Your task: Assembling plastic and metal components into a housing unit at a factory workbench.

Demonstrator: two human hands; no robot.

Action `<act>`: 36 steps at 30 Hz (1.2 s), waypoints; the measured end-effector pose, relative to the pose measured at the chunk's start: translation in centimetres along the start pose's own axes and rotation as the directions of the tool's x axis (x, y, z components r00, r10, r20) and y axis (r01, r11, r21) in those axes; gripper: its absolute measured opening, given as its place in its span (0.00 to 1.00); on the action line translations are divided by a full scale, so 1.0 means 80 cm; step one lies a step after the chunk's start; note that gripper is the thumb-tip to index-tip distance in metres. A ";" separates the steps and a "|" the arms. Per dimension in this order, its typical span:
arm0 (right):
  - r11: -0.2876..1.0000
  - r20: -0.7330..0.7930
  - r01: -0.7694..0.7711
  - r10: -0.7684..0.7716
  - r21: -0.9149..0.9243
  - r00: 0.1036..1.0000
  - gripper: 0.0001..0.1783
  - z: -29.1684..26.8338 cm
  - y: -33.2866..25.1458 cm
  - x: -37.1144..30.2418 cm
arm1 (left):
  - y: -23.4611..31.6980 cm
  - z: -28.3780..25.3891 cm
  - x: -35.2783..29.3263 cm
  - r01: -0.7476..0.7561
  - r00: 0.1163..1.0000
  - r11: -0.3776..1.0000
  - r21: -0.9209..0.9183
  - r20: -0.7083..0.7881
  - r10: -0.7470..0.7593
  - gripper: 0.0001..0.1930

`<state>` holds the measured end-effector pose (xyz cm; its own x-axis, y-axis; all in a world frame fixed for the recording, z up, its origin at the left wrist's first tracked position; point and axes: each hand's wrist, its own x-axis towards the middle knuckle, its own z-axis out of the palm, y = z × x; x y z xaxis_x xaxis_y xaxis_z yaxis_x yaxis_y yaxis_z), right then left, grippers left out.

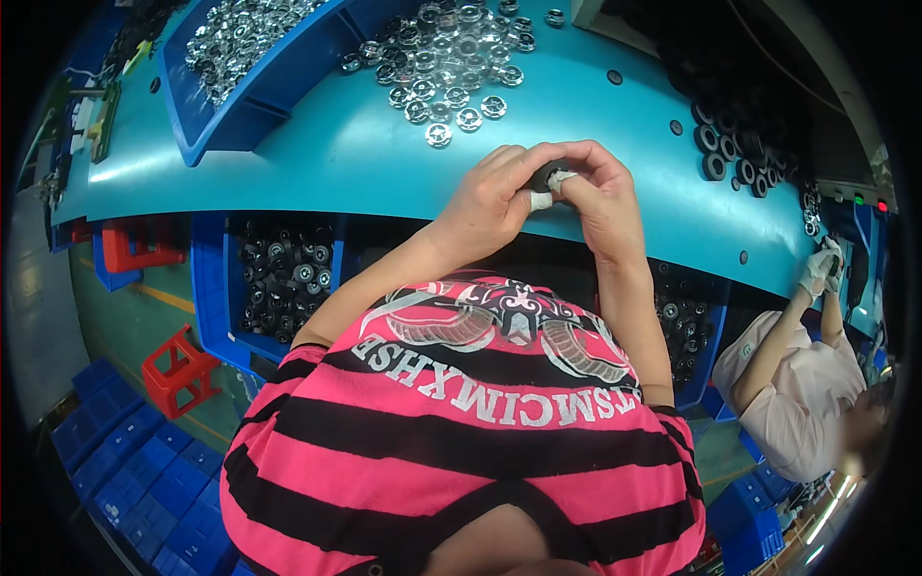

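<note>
Near the front edge of the blue-green tabletop [336,173], my two hands meet around a small black toy tyre [545,173]. My left hand [488,204] grips its left side, with the fingers curled over the top. From the right, my right hand [610,202] closes on it, the thumb pressed against the tyre. White tape wraps both thumbs. Fingers cover most of the tyre, so I cannot tell if a rim sits inside it. Beyond my hands lies a spread pile of shiny chrome wheel rims [469,119].
A blue bin [216,130] of chrome rims stands at the back left. Loose black tyres [714,167] lie to the right. Below the table edge, another blue bin [213,288] holds black wheels. A gloved co-worker [797,394] works at the right. Red stools [181,370] stand on the floor.
</note>
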<state>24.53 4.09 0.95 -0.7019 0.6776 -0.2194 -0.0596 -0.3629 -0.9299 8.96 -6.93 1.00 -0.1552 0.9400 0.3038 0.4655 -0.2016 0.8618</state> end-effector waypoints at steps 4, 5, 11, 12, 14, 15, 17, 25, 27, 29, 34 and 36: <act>0.994 -0.005 -0.014 0.014 0.104 1.000 0.20 0.002 -0.004 -0.006 | 0.006 -0.003 0.006 0.144 0.989 0.955 -0.258 0.031 -0.141 0.30; 0.984 0.007 -0.036 0.036 0.177 0.999 0.20 0.001 -0.005 -0.007 | 0.000 0.000 0.003 0.196 0.979 0.887 -0.418 0.033 -0.201 0.29; 0.975 0.006 -0.069 0.069 0.212 0.998 0.22 0.001 -0.004 -0.014 | -0.008 0.000 0.004 0.258 0.964 0.790 -0.557 0.099 -0.245 0.29; 0.986 -0.004 -0.064 0.065 0.152 0.998 0.22 0.004 -0.003 -0.013 | -0.008 0.000 0.004 0.274 0.960 0.790 -0.549 0.112 -0.255 0.29; 0.995 -0.011 -0.065 0.066 0.074 0.998 0.21 0.006 -0.002 -0.009 | -0.005 0.000 0.002 0.268 0.963 0.844 -0.463 0.110 -0.246 0.30; 0.996 -0.010 -0.071 0.071 0.056 0.997 0.20 0.006 -0.004 -0.007 | -0.004 0.000 0.001 0.264 0.964 0.868 -0.420 0.109 -0.241 0.30; 0.998 -0.010 -0.065 0.066 0.024 0.998 0.18 0.007 -0.003 -0.005 | 0.000 -0.004 0.001 0.195 0.981 0.930 -0.312 0.082 -0.178 0.31; 1.000 -0.005 0.000 0.000 0.024 1.000 0.14 0.004 0.002 -0.004 | -0.001 -0.006 0.003 0.176 0.983 0.946 -0.272 0.104 -0.152 0.31; 0.982 0.058 -0.067 0.057 0.174 0.997 0.15 -0.005 -0.004 -0.007 | -0.006 -0.004 -0.002 0.262 0.965 0.863 -0.431 0.138 -0.223 0.30; 0.971 0.083 -0.102 0.086 0.217 0.993 0.16 -0.010 -0.004 -0.007 | -0.010 -0.001 -0.001 0.229 0.973 0.861 -0.454 0.119 -0.196 0.30; 0.984 0.058 -0.097 0.089 0.147 0.994 0.16 -0.008 0.003 -0.003 | -0.010 -0.004 -0.001 0.271 0.962 0.785 -0.556 0.139 -0.234 0.28; 0.988 0.041 -0.068 0.063 0.137 0.997 0.16 -0.004 -0.002 -0.006 | -0.012 -0.004 -0.002 0.282 0.959 0.761 -0.584 0.146 -0.244 0.27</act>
<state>25.06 4.02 1.09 -0.7330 0.6264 -0.2652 -0.1084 -0.4924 -0.8636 8.28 -6.95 0.24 -0.1354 0.9906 0.0218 -0.1981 -0.0486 0.9790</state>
